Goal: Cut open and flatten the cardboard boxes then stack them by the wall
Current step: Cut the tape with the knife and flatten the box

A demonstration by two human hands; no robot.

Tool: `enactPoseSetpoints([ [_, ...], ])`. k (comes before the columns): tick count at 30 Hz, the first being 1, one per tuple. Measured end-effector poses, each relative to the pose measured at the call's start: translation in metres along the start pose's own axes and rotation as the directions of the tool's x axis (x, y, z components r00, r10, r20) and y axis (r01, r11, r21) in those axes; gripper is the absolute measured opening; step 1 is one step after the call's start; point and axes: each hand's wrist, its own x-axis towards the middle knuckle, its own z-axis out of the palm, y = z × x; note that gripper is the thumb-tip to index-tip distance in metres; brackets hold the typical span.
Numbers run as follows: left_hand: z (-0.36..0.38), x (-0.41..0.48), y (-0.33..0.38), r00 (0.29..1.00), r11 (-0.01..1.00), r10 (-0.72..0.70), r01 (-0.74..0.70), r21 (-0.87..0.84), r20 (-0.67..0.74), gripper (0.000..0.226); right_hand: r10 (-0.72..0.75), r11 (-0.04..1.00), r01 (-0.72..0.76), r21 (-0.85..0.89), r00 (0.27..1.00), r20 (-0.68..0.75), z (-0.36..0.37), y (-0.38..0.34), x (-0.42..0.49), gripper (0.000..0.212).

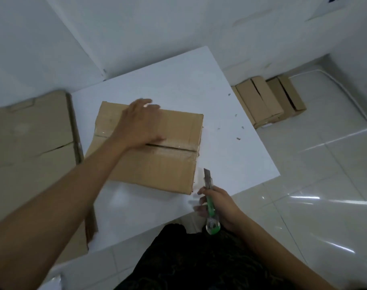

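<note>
Lying on the white table (pixel 230 147), the cardboard box (pixel 157 168) sits closed near the table's middle, turned slightly askew, with its taped centre seam (pixel 174 148) running across from left to right. The left hand (pixel 138 124) rests palm down on the box top with fingers straight and spread, reaching toward the far edge and covering the left part of the seam. The right hand (pixel 222 208) is curled around a green utility knife (pixel 210 200), whose long axis runs from the person outward; its extended blade (pixel 206 173) points away, just beside the box's right side near the front corner, though whether it touches is unclear. Small scraps (pixel 238 138) dot the table to the right of the box. Flattened cardboard (pixel 30 139) lies off the table's left edge. Two more closed boxes (pixel 260 99) stand side by side on the tiled floor (pixel 324 185) against the wall, beyond the table's right edge.
</note>
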Motion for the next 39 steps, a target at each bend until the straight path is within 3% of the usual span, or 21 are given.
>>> enactPoseSetpoints([
  [2, -0.007, 0.014, -0.045, 0.982, 0.991, -0.109, 0.095, 0.096, 0.156, 0.108, 0.105, 0.994, -0.105, 0.005, 0.991, 0.083, 0.014, 0.006, -0.010, 0.012],
  [5, -0.011, 0.022, -0.088, 0.974, 0.974, -0.145, 0.109, 0.201, 0.173, 0.114, 0.063, 0.977, -0.098, 0.189, 0.981, 0.186, 0.035, 0.003, -0.015, 0.023],
  [8, -0.017, 0.023, -0.100, 0.970, 0.962, -0.207, 0.178, 0.208, 0.127, 0.104, -0.135, 0.808, 0.101, 0.580, 0.991, 0.016, 0.043, -0.018, -0.006, 0.026],
  [10, -0.021, 0.014, -0.105, 0.936, 0.954, -0.300, 0.290, 0.080, 0.185, 0.102, -0.225, 0.707, 0.270, 0.654, 0.962, -0.154, 0.038, -0.035, 0.005, 0.024],
  [12, -0.019, -0.005, -0.111, 0.881, 0.920, -0.377, 0.392, 0.004, 0.285, 0.108, -0.277, 0.778, 0.374, 0.505, 0.925, -0.259, 0.037, -0.047, 0.011, 0.018],
  [15, -0.009, -0.035, -0.112, 0.811, 0.855, -0.446, 0.511, -0.087, 0.379, 0.127, -0.292, 0.941, 0.328, 0.086, 0.913, -0.284, 0.047, -0.047, 0.014, 0.021],
  [18, 0.008, -0.061, -0.107, 0.716, 0.659, -0.525, 0.684, -0.313, 0.460, 0.126, -0.308, 0.951, 0.296, -0.086, 0.889, -0.338, 0.058, -0.042, 0.013, 0.013],
  [20, 0.018, -0.078, -0.093, 0.672, 0.433, -0.520, 0.739, -0.516, 0.527, 0.124, -0.306, 0.952, 0.291, -0.096, 0.884, -0.355, 0.063, -0.040, 0.013, 0.011],
  [23, 0.027, -0.102, -0.064, 0.641, 0.113, -0.472, 0.725, -0.680, 0.605, 0.087, -0.301, 0.952, 0.303, -0.031, 0.917, -0.262, 0.069, -0.044, 0.014, 0.013],
  [25, 0.029, -0.112, -0.051, 0.624, 0.022, -0.426, 0.732, -0.681, 0.656, 0.073, -0.296, 0.952, 0.305, 0.037, 0.941, -0.165, 0.074, -0.052, 0.014, 0.013],
  [27, 0.028, -0.117, -0.042, 0.615, 0.000, -0.400, 0.741, -0.672, 0.679, 0.071, -0.278, 0.955, 0.286, 0.072, 0.954, -0.110, 0.076, -0.062, 0.015, 0.018],
  [29, 0.023, -0.119, -0.036, 0.594, 0.047, -0.400, 0.774, -0.631, 0.698, 0.072, -0.262, 0.960, 0.269, 0.083, 0.962, -0.077, 0.074, -0.071, 0.019, 0.023],
  [31, 0.016, -0.118, -0.033, 0.599, 0.259, -0.430, 0.799, -0.543, 0.676, 0.063, -0.246, 0.963, 0.252, 0.092, 0.967, -0.064, 0.069, -0.075, 0.023, 0.025],
  [33, 0.007, -0.112, -0.032, 0.670, 0.526, -0.481, 0.736, -0.426, 0.566, 0.050, -0.226, 0.966, 0.233, 0.108, 0.971, -0.076, 0.061, -0.075, 0.026, 0.026],
  [35, -0.004, -0.100, -0.027, 0.771, 0.728, -0.500, 0.621, -0.291, 0.395, 0.047, -0.209, 0.969, 0.219, 0.115, 0.974, -0.091, 0.055, -0.072, 0.028, 0.026],
  [37, -0.014, -0.083, -0.013, 0.859, 0.857, -0.469, 0.499, -0.132, 0.204, 0.042, -0.194, 0.976, 0.203, 0.082, 0.975, -0.107, 0.050, -0.066, 0.028, 0.023],
  [39, -0.020, -0.061, 0.007, 0.913, 0.913, -0.403, 0.406, -0.044, 0.062, 0.031, -0.195, 0.980, 0.197, 0.004, 0.974, -0.115, 0.046, -0.060, 0.028, 0.023],
])
